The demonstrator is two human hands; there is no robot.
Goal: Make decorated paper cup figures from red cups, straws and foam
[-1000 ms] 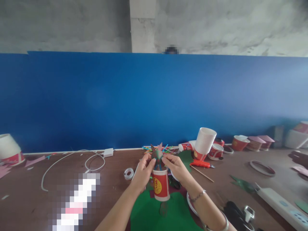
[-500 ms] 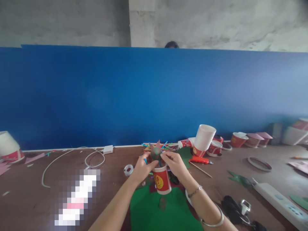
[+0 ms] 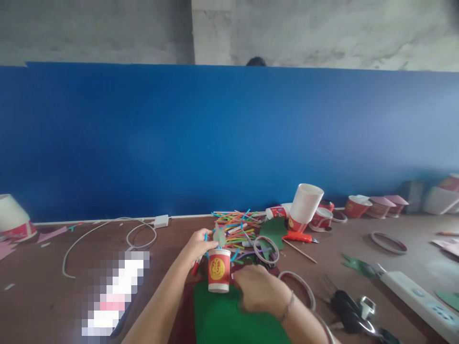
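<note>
A red-and-white paper cup with a yellow emblem stands out before me. Above its rim rises a pale green cutout, with blue straw pieces beside it. My left hand is closed at the cup's upper left, its thumb across the base of the cutout; its other fingertips are partly hidden. To the cup's lower right is my right hand, apart from it and slightly blurred, with fingers curled over the green sheet. A tiny pale spot shows at its fingertips, too small to name.
Colourful straws lie behind the cup, with a tape roll near them. Stacked paper cups, an orange utility knife, scissors and a power strip are to the right. A white cable curves at left.
My right hand has left the cutout and moved down toward the green sheet. The cup, with my left hand at it, has shifted left, and the cutout's paler side now faces me.
</note>
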